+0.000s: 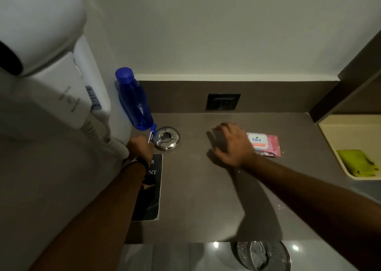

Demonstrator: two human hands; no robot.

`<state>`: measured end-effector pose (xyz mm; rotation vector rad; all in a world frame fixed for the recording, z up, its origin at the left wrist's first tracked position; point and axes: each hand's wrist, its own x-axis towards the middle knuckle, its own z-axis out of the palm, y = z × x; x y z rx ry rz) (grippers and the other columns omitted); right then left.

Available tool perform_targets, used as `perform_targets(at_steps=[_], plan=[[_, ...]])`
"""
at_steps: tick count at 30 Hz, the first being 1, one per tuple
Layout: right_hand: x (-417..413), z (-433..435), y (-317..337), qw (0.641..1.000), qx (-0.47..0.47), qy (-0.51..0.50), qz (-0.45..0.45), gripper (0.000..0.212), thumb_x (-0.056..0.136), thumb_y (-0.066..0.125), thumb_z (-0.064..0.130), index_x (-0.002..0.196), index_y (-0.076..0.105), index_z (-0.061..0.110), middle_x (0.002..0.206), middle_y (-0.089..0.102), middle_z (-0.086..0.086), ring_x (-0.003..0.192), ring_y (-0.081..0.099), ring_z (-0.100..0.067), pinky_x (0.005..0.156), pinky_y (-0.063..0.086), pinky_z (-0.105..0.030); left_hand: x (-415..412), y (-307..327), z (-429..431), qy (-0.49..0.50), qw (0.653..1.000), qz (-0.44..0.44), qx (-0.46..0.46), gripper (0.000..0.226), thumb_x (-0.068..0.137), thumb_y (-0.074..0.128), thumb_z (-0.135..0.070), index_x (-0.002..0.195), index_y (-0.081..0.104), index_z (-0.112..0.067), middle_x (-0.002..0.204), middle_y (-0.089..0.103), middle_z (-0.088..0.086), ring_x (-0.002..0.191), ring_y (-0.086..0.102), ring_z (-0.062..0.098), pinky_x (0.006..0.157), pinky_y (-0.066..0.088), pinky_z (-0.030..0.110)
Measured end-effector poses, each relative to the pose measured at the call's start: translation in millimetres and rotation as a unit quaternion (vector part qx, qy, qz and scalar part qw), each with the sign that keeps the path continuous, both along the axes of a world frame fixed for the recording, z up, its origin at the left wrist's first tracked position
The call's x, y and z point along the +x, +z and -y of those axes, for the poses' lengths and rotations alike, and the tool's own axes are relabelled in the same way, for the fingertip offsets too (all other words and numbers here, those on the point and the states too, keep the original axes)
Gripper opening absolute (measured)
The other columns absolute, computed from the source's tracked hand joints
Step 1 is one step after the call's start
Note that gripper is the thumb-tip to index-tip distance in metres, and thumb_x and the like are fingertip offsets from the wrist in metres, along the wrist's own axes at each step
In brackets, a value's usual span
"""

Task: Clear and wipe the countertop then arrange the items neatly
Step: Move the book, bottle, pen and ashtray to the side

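The landmark is the round metal ashtray (167, 138) on the brown countertop (195, 188).

Left hand (139, 147): closed around a blue-capped marker (151, 134), which stands just left of the ashtray, its cap touching the base of the blue bottle (134, 101) behind the ashtray. A dark printed card (151, 188) lies in front of the ashtray, partly under the left forearm.

Right hand (228, 142): well to the right of the ashtray, palm down on the bare surface, fingers spread and holding nothing visible. The pink wipes pack (265, 143) lies touching its right side.

Step in hand, as judged: arranging items; the marker is being placed or collected.

Next move, as judged: settle the marker, then align the wipes pack with the other items. The green cloth (356, 162) lies on a tray (329, 136) far right.
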<state>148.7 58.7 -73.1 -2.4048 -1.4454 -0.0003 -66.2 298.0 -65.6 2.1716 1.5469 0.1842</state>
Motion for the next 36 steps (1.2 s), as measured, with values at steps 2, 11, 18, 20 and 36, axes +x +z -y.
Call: perform_targets(at_steps=[2, 11, 18, 20, 36], plan=[[32.7, 32.4, 9.6, 0.998, -0.063, -0.006, -0.005, 0.088, 0.080, 0.061, 0.080, 0.146, 0.042, 0.025, 0.143, 0.049, -0.005, 0.126, 0.051, -0.027, 0.108, 0.046, -0.047, -2.9, 7.7, 8.3, 0.007, 1.000, 0.017, -0.018, 0.034, 0.107, 0.058, -0.029, 0.110, 0.071, 0.002, 0.108, 0.073, 0.020, 0.101, 0.071, 0.035, 0.080, 0.051, 0.036], [100.2, 82.4, 18.2, 0.954, -0.298, -0.026, -0.018, 0.116, 0.064, 0.065, 0.083, 0.157, 0.030, 0.024, 0.150, 0.053, -0.004, 0.127, 0.054, -0.024, 0.106, 0.045, -0.036, -92.5, -1.3, 145.3, 0.055, 0.980, 0.151, 0.117, 0.017, 0.089, 0.071, -0.009, 0.105, 0.068, -0.014, 0.110, 0.063, 0.008, 0.092, 0.068, 0.031, 0.071, 0.049, 0.034], [27.3, 60.3, 30.9, 0.971, -0.137, -0.127, -0.149, 0.106, 0.060, 0.077, 0.078, 0.144, 0.044, 0.023, 0.129, 0.066, -0.006, 0.110, 0.067, -0.028, 0.093, 0.053, -0.035, -157.1, -36.5, 229.0, 0.045, 0.988, 0.145, -0.007, 0.032, 0.082, 0.080, -0.020, 0.098, 0.059, -0.038, 0.081, 0.069, -0.016, 0.071, 0.074, 0.019, 0.062, 0.058, 0.033], [-28.7, 47.3, 27.6, 0.957, -0.096, -0.146, -0.232, 0.098, 0.059, 0.083, 0.072, 0.135, 0.048, 0.020, 0.125, 0.067, -0.006, 0.110, 0.068, -0.029, 0.093, 0.056, -0.035, -154.4, -37.5, 221.2, 0.017, 0.982, 0.165, -0.086, 0.024, 0.094, 0.070, -0.019, 0.100, 0.055, -0.037, 0.086, 0.069, -0.015, 0.083, 0.073, 0.013, 0.077, 0.060, 0.040], [-228.0, -37.4, 1.1, 0.904, -0.004, -0.233, -0.358, 0.086, 0.085, 0.065, 0.074, 0.140, 0.039, 0.013, 0.133, 0.042, -0.008, 0.127, 0.047, -0.029, 0.104, 0.049, -0.041, -104.1, -15.5, 120.7, -0.050, 0.987, 0.131, -0.072, 0.033, 0.108, 0.050, -0.014, 0.084, 0.068, -0.001, 0.090, 0.072, 0.021, 0.087, 0.068, 0.037, 0.084, 0.053, 0.050]])
